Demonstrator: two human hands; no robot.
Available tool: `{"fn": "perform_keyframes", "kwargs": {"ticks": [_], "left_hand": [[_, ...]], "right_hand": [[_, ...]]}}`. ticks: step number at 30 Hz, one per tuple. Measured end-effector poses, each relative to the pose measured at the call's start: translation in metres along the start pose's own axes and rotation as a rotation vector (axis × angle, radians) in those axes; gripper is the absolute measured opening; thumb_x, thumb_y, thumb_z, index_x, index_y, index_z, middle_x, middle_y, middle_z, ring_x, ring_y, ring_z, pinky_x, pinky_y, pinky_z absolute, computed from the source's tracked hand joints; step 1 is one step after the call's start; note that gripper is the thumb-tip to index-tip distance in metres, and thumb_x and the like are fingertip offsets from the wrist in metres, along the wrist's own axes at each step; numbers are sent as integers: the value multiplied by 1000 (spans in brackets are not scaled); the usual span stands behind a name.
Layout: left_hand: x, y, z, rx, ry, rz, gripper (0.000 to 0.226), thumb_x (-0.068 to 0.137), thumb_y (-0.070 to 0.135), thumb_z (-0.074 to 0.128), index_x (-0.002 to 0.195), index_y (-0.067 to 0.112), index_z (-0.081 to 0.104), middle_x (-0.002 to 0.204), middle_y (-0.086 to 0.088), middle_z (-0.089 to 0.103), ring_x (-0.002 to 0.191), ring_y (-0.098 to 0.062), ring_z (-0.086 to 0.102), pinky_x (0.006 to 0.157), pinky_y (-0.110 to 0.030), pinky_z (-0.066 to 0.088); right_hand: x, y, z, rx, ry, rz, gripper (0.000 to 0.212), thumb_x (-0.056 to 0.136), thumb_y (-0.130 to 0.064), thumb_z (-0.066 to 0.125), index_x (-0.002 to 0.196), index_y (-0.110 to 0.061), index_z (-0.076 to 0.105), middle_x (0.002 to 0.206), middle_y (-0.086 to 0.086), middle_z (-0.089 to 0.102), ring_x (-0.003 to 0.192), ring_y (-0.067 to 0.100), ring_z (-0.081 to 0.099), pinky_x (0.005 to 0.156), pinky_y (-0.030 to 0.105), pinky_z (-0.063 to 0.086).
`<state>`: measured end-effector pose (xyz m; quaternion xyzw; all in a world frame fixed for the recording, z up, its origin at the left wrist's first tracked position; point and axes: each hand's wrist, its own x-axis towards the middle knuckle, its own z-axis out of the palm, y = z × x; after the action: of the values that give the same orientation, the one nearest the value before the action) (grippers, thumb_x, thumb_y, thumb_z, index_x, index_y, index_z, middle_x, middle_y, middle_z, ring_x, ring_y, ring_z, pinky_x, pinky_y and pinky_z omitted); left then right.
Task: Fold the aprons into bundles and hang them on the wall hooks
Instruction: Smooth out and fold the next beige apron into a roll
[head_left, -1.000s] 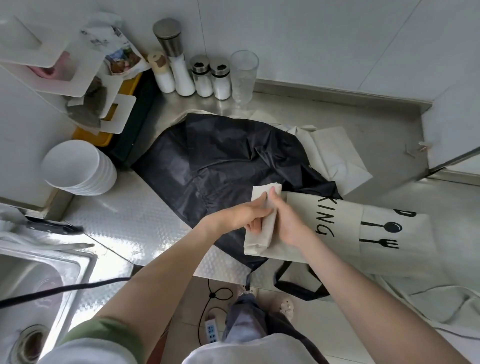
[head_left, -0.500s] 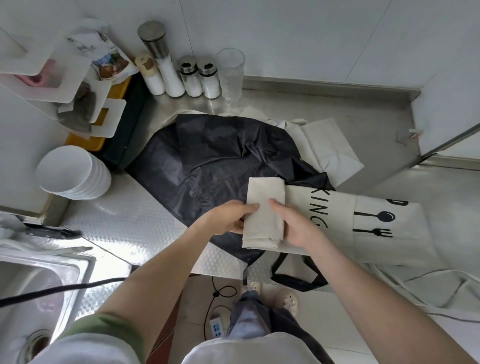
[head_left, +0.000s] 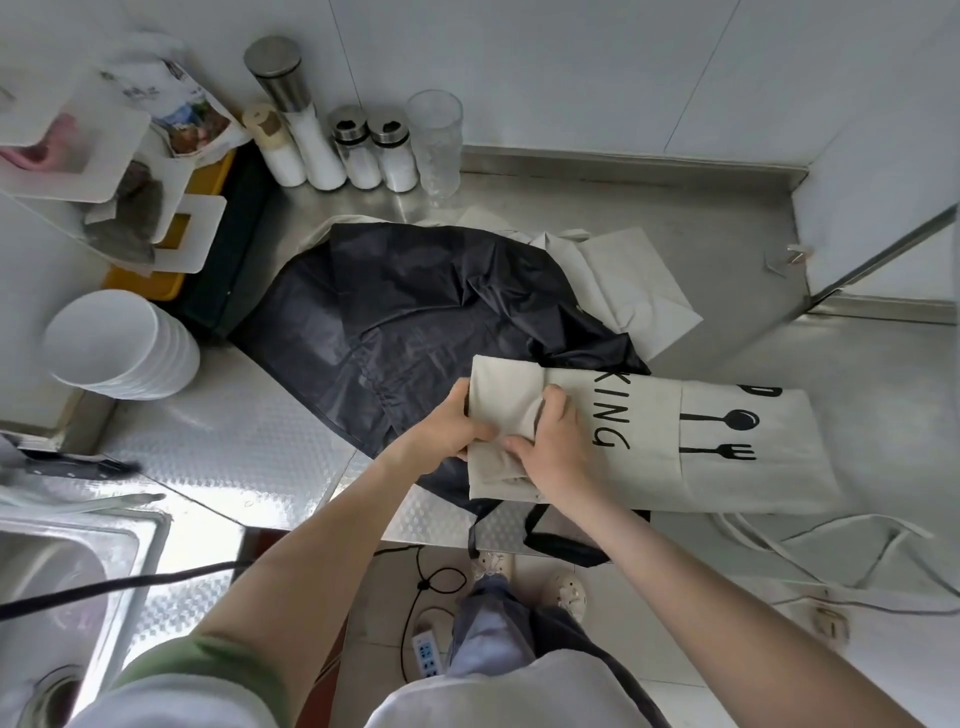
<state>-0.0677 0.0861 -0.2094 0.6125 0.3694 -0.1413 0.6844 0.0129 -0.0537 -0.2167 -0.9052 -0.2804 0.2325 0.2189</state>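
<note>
An embossed steel counter (head_left: 234, 436) runs beneath smooth white wall panels (head_left: 571, 67), its sink (head_left: 78, 545) at lower left; at centre a slick black apron (head_left: 415, 312) lies crumpled under a matte cream canvas apron (head_left: 753, 483); left hand (head_left: 447, 431) and right hand (head_left: 550, 447) both grip its rolled left end.

At ten o'clock on the steel desk (head_left: 234, 431) I see a stack of white bowls (head_left: 119, 343). At twelve, four shakers (head_left: 358, 150) stand beside a clear tumbler (head_left: 436, 140). A sink (head_left: 62, 566) sits at eight, and a power strip (head_left: 427, 653) lies on the floor (head_left: 384, 577) at six.
</note>
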Motion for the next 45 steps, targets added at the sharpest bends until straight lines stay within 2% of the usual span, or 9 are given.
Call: {"fn": "perform_keyframes", "kwargs": {"ticks": [5, 8, 11, 17, 20, 28, 34, 39, 45], "left_hand": [[-11, 18, 13, -130, -121, 77, 24, 100, 24, 47, 124, 24, 48, 84, -4, 55, 65, -16, 53, 59, -28, 48], [-7, 20, 23, -43, -86, 113, 31, 104, 40, 34, 126, 28, 52, 101, -5, 62, 91, -17, 60, 85, -32, 51], [-1, 19, 33, 29, -28, 140, 26, 101, 31, 47, 127, 35, 51, 124, -4, 57, 116, -18, 54, 100, -36, 45], [16, 18, 62, 166, 122, 62, 69, 74, 43, 72, 127, 20, 34, 130, -6, 39, 114, -19, 52, 91, -37, 53], [19, 25, 64, 8, 122, -44, 54, 87, 39, 68, 123, 12, 39, 124, -6, 52, 109, -20, 59, 90, -42, 55], [13, 35, 65, -333, -91, -141, 46, 90, 42, 64, 123, 11, 59, 114, -6, 70, 108, -23, 65, 97, -40, 50], [15, 33, 70, -308, -10, -78, 42, 87, 28, 71, 122, 7, 59, 112, -11, 70, 103, -27, 67, 93, -45, 53], [14, 31, 77, -91, 92, -26, 29, 87, 14, 65, 115, 12, 57, 115, -13, 65, 105, -30, 63, 80, -39, 53], [4, 48, 87, 45, 103, -19, 42, 90, 46, 60, 117, 16, 49, 125, -12, 58, 111, -24, 58, 98, -42, 48]], "right_hand": [[13, 11, -7, 593, -185, 114, 25, 94, -20, 57, 117, -16, 48, 121, 4, 54, 115, 22, 53, 94, 29, 42], [7, 4, -29, 1019, -331, 309, 30, 102, -40, 38, 115, -20, 57, 107, 0, 65, 103, 15, 61, 83, 24, 49], [6, 10, -37, 1112, -362, 288, 37, 98, -48, 42, 109, -22, 65, 101, 1, 70, 95, 13, 65, 86, 26, 50], [8, 21, -41, 1026, -343, 417, 36, 90, -36, 62, 118, -13, 61, 98, 9, 71, 91, 24, 68, 91, 40, 53], [7, 26, -44, 950, -271, 478, 45, 91, -50, 53, 116, -14, 61, 103, 10, 72, 96, 29, 69, 96, 49, 50], [3, 36, -67, 1478, -478, 554, 46, 93, -44, 54, 123, -9, 60, 119, 17, 66, 110, 31, 63, 95, 47, 50], [3, 47, -57, 1202, -503, 470, 48, 82, -26, 73, 126, -12, 59, 117, 10, 69, 110, 27, 65, 97, 47, 50], [5, 55, -44, 523, -147, 393, 42, 79, -35, 76, 95, -4, 54, 91, 5, 61, 84, 19, 59, 71, 35, 53], [6, 56, -43, 300, -64, 210, 28, 84, -31, 70, 82, -16, 46, 79, 2, 53, 78, 24, 56, 74, 42, 47]]}}
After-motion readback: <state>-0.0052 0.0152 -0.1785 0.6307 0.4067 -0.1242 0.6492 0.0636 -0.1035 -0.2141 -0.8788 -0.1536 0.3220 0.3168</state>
